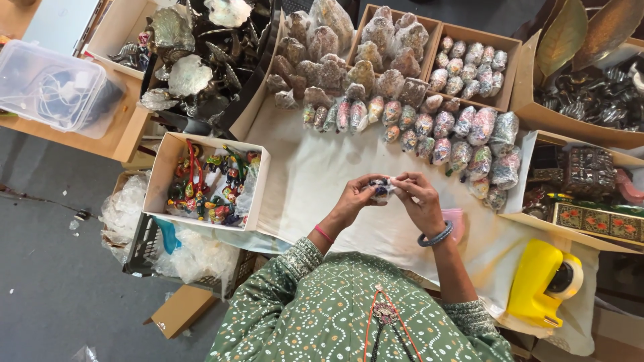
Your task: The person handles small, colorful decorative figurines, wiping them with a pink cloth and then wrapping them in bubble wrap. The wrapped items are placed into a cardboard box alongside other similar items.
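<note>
Mid-wrap, both left hand [352,199] and right hand [419,199] pinched shut on small wrapped figurine [382,189]; next needs placing toward wrapped row [429,127] at 12 o'clock.

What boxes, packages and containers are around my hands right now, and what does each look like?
Small wrapped item: held between left hand and right hand.
White box: left, colourful figurines.
Brown box: top, wrapped pieces.
Clear plastic tub: far left, lidded.
Yellow tape dispenser: lower right.
</note>
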